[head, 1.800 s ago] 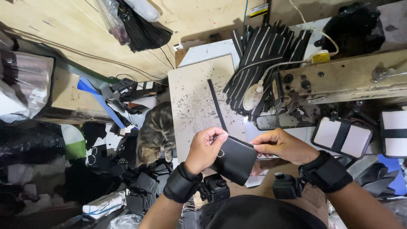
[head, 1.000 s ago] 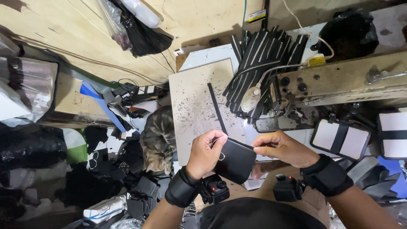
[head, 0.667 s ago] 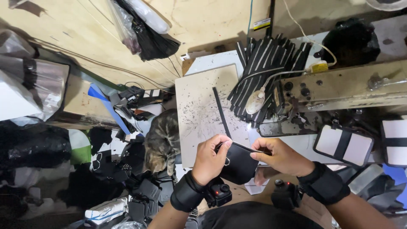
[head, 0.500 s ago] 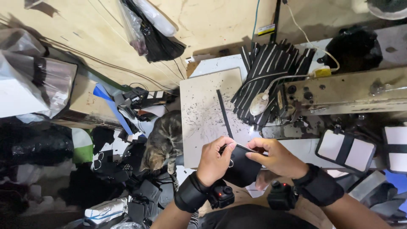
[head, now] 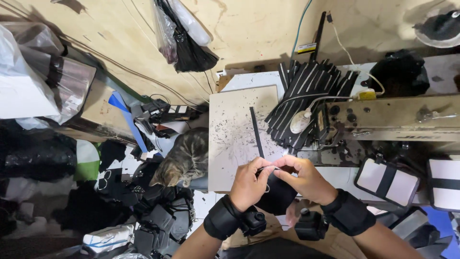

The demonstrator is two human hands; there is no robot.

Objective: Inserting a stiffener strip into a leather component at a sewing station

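A: Left hand?
B: Clenched on the black fabric piece, thumb and fingers pinching its top edge. Black wrist strap with a small camera below the palm.

A: Right hand?
B: Also gripping the same black fabric piece, fingertips at the top edge, touching the left-hand fingers. Something thin and pale pinched between the two; too small to identify.

A: Position of the piece?
B: Held up off the bench, just in front of its near edge, hanging down between both wrists.

A: On the bench?
B: Speckled with dark scraps. One loose black strip lying lengthwise, near end just above the hands. Fanned pile of black strips at the far right, against the sewing machine.

A: Surroundings?
B: Tabby cat just left of the bench, crouched among black pouches. Two white panels with black bands to the right, below the machine. Dark plastic bag hanging on the wall above.
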